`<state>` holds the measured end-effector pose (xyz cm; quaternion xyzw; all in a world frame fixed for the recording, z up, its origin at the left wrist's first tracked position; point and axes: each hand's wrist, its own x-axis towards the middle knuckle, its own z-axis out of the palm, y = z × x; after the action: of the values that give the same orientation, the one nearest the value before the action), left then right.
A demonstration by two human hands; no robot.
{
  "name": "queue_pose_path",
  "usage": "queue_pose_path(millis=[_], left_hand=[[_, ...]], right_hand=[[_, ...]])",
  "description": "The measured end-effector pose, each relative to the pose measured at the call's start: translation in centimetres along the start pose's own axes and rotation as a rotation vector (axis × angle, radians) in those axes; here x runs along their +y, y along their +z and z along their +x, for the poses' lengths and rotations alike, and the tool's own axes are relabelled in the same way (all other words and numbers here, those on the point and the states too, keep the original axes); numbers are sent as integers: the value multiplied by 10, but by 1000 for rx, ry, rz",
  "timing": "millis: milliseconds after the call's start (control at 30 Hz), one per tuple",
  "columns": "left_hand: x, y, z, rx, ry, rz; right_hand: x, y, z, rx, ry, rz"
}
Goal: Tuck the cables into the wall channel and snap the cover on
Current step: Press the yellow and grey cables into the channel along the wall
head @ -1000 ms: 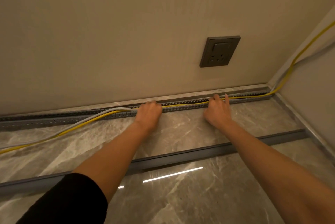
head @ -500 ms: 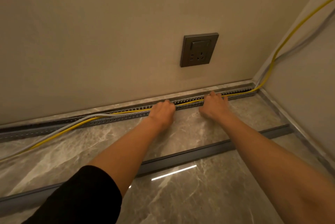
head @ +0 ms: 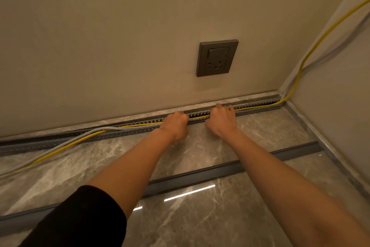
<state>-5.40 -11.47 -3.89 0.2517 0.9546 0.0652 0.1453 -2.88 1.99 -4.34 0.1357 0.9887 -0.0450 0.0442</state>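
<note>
Knuckles up, the left hand [head: 176, 124] sits at the slotted channel [head: 30, 144] that runs along the foot of the wall [head: 120, 46]. Its fingers are curled down over the yellow cable [head: 198, 117], with the tips hidden, so whether they pinch the cable or only press on it cannot be told. Just beside it, the right hand [head: 221, 120] lies on the same channel, fingers bent over its edge and onto the yellow cable; its grip cannot be told either. A short run of yellow cable shows between the two hands, lying in the channel.

Right of the hands the yellow cable lies inside the channel as far as the corner, then climbs the side wall. Left of them, it and the grey cable [head: 88, 132] leave the channel and trail across the marble floor [head: 200, 216]. The cover [head: 280, 152], a long dark grey strip, lies on the floor nearer the person, well apart from the channel, under both forearms. A grey socket [head: 217, 57] is set in the wall above the right hand. A black sleeve [head: 80, 220] covers the left upper arm.
</note>
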Motion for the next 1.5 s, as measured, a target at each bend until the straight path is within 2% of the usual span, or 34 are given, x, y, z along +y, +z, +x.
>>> queue_pose_path(millis=[167, 233, 333, 500, 700, 833, 1000, 1300, 1500], left_hand=[[-12, -6, -7, 32, -118, -231], [-23, -8, -13, 60, -165, -252], [-41, -10, -25, 57, -207, -238], [-71, -15, -49, 89, -255, -218], [-123, -22, -93, 212, -305, -53], [-160, -20, -120, 226, -332, 21], [-202, -16, -141, 213, -352, 17], [-246, -19, -142, 109, -352, -344], [-258, -23, -140, 205, -227, -271]], right_hand=[[-15, -8, 0, -136, 43, -95], [-21, -6, -6, -118, 56, -106], [-38, -2, -19, -38, 14, -41], [-82, 5, -35, -52, -80, 106], [-146, 14, -55, -27, -232, 173], [-193, 23, -69, -27, -286, 153], [-230, 28, -77, 76, -260, 179], [-270, 32, -77, 122, -265, 160], [-274, 29, -73, 149, -165, 156]])
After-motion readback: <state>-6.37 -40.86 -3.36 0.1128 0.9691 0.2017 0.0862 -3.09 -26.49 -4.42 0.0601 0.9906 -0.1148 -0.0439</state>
